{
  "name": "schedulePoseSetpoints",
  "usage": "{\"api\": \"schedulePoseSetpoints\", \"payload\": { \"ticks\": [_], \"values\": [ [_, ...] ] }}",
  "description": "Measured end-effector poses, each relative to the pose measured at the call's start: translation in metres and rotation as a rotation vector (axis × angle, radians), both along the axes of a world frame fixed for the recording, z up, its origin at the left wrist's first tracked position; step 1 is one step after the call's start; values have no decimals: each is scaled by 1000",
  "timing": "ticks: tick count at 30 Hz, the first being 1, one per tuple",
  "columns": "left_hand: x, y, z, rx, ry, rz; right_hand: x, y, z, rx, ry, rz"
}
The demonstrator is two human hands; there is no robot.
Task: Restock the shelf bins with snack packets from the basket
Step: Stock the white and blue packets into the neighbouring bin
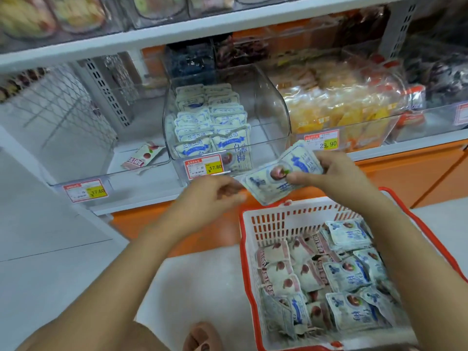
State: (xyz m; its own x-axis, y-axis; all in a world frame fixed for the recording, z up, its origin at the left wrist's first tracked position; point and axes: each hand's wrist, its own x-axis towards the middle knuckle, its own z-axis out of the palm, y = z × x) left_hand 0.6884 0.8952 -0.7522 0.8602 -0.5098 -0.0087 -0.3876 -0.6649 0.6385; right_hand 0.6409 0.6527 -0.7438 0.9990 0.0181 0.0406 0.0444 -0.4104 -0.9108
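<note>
The blue-and-white packets point(278, 173) you are shelving sit in your right hand point(336, 178). Your thumb is on the printed face and your fingers are curled behind, so the packets lie flat and tilt toward the shelf. It looks like more than one packet, though you cannot tell how many. They hang in the air between the basket and the shelf, just beside the yellow price tag point(203, 168).

Your left hand point(210, 196) is right at their lower left corner with its fingers curled. Whether it pinches that corner or only comes close is not clear. It is probably there to square the packets or take one off.

Directly behind, the clear middle bin point(273, 97) holds the same blue-and-white design standing in two rows, with room showing along its right side. That is most likely where these belong.

The left bin point(83, 173) holds a single pink packet point(143, 157) lying flat, so it seems meant for the pink kind.

The basket point(247, 249) sits low under your right forearm, within easy reach. Its pink packets point(281, 274) lie mostly to the left and its blue ones point(349, 272) to the right. A good share of the restocking looks undone.
</note>
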Motion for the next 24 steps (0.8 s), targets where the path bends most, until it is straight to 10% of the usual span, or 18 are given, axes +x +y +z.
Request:
{"api": "schedulePoseSetpoints", "payload": {
  "ticks": [8, 18, 24],
  "values": [
    [51, 51, 26, 215, -312, 278, 76, 35, 71, -274, -414, 54],
    [71, 50, 22, 132, -190, 343, 147, 109, 88, -953, -279, 402],
    [72, 49, 23, 84, -177, 389, 165, 129, 62, -873, -155, 477]
  ]
}}
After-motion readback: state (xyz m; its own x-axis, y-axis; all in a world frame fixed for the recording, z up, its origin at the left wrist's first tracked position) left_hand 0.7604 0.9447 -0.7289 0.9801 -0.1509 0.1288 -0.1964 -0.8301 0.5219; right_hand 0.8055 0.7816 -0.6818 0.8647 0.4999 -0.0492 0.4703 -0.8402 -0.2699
